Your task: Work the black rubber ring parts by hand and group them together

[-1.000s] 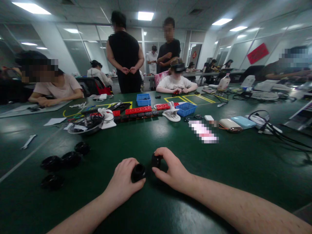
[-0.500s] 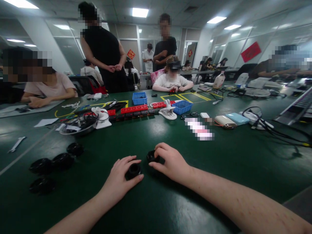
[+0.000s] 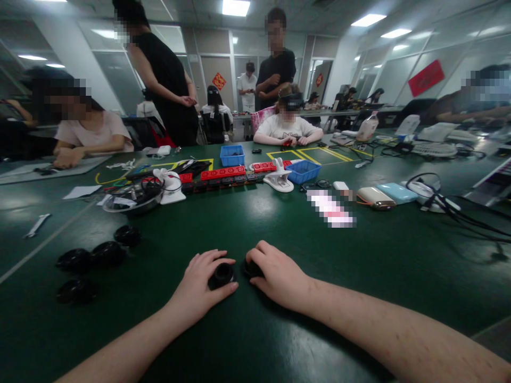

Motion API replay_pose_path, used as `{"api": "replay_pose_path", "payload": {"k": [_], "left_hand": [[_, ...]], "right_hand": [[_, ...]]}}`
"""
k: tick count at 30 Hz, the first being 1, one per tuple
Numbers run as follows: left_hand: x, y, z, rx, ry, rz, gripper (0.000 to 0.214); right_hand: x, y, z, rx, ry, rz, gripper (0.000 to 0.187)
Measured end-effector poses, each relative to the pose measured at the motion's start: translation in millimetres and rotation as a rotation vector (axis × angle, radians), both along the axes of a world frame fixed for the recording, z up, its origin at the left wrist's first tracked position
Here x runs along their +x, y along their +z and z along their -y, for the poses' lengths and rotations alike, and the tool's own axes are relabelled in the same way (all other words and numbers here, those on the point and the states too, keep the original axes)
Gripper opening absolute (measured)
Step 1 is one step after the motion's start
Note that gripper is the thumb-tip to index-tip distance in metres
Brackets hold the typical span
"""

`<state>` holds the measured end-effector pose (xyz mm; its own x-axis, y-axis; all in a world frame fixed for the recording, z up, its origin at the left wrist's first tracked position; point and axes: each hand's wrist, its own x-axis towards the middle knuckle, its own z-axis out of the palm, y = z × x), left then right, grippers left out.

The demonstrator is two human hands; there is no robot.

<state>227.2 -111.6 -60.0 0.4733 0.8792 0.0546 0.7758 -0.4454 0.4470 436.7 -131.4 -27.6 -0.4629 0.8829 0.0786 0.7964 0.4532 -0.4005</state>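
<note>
My left hand (image 3: pixel 195 282) rests on the green table, thumb and fingers curved round a round black part (image 3: pixel 224 273) with a hollow centre. Just to the right, my right hand (image 3: pixel 275 268) grips a second black part (image 3: pixel 252 269) from above. Its fingers cover most of that part, so its shape is partly hidden. A narrow gap separates the two parts. On the left of the table sit several glossy, round black pieces, among them one nearer piece (image 3: pixel 76 291) and one farther back (image 3: pixel 128 235).
A wrench (image 3: pixel 38 225) lies far left. Beyond my hands are a metal bowl (image 3: pixel 131 206) of small items, white clamps (image 3: pixel 278 178), red-and-black strips (image 3: pixel 223 173) and blue bins (image 3: pixel 304 171). Power banks (image 3: pixel 375 197) and cables (image 3: pixel 451 205) lie right. People sit and stand around.
My right hand has drawn slightly nearer to me with its black part, and its fingers now cover more of it. My left hand stays round its part. The whole view has shifted a little.
</note>
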Motion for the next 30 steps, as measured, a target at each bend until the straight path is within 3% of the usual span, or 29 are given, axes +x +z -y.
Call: {"api": "replay_pose_path", "payload": {"k": [4,10,30], "left_hand": [[-0.6,-2.2,0.8,0.029,0.006,0.019,0.036],[-2.1,-3.8,-0.4,0.051,-0.007,0.03,0.037],[-0.7,2.3,4.7,0.056,-0.031,-0.018,0.048]], "right_hand": [[1.5,-2.5,-1.2,-0.024,0.009,-0.032,0.05],[4.5,-0.3,-5.7,-0.051,0.047,-0.051,0.041],[0.3,12.5,4.2,-0.117,0.227,0.004,0.049]]}}
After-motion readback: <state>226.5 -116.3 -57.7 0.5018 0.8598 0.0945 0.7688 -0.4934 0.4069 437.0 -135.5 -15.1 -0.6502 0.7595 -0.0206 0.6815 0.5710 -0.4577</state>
